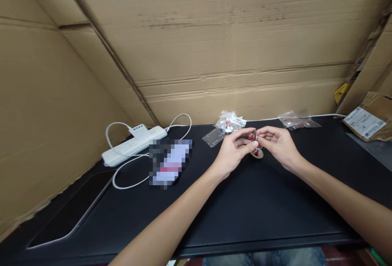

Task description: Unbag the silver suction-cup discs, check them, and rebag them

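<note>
My left hand is closed in a pinch on a small shiny round piece with red bits. From the other side, the fingertips of my right hand are pressed together at the same piece. It is too small and too covered by fingers for me to name its kind. Just beneath the fingertips, a beige round disc with something red and shiny on it shows in part; whether it joins the piece above I cannot tell. Behind my left hand, a crumpled clear bag holds shiny and red bits.
Another clear bag with red bits lies at the back right, near a brown labelled package. On the left are a white power strip with looping cables, a blurred-out item and a dark flat panel. Cardboard walls enclose the black table.
</note>
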`<action>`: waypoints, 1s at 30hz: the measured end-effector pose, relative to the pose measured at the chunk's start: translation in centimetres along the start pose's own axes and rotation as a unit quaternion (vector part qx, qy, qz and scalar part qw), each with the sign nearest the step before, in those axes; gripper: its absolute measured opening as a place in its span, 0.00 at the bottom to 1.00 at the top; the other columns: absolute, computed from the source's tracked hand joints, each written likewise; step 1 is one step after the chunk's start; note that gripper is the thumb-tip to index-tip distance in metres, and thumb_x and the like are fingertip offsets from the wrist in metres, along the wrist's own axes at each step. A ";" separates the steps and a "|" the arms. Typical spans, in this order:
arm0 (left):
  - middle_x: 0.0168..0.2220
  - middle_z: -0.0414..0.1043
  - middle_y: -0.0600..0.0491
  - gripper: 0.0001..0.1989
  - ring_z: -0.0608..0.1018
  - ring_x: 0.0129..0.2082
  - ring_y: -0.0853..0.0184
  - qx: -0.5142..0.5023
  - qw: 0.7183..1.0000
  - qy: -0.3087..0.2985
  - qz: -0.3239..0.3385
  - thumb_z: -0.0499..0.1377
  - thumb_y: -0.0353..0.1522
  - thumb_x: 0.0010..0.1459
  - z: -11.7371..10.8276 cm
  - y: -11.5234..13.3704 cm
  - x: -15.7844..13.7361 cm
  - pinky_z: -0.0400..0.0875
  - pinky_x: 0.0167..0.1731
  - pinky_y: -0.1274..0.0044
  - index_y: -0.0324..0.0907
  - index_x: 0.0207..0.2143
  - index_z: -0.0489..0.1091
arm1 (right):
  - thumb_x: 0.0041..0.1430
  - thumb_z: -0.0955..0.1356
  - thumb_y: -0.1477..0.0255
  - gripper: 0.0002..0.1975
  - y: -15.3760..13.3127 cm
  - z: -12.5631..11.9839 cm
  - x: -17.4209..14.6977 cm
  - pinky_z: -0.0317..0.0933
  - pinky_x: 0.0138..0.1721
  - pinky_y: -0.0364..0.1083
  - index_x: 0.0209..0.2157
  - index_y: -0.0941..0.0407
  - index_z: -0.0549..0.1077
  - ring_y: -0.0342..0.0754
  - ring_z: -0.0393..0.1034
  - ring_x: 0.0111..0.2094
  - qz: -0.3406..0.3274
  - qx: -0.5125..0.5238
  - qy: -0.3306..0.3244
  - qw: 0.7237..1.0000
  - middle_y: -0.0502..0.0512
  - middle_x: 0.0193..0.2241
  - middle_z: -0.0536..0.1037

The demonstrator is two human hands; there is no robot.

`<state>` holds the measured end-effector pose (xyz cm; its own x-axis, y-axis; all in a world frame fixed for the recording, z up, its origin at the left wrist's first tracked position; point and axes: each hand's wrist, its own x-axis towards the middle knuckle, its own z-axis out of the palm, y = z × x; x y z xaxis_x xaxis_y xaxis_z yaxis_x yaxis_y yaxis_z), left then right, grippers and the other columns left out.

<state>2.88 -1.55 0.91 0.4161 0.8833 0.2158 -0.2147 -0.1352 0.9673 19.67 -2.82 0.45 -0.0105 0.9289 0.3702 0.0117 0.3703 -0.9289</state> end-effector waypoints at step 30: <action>0.32 0.77 0.49 0.05 0.78 0.31 0.70 -0.155 0.986 0.027 -0.053 0.66 0.25 0.52 -0.2 -0.3 0.2 0.72 0.40 0.75 0.35 0.33 0.75 | 0.61 0.69 0.71 0.09 -1.1 0.1 -0.9 0.69 0.38 0.49 0.43 0.53 0.78 0.47 0.72 0.34 -0.187 -0.224 -0.012 0.956 0.55 0.38 0.76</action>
<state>2.86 -1.26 0.59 0.4047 0.9090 0.0999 -0.4351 0.0953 0.8953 19.61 -4.06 1.18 -0.1202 0.7323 0.6703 0.4292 0.6472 -0.6300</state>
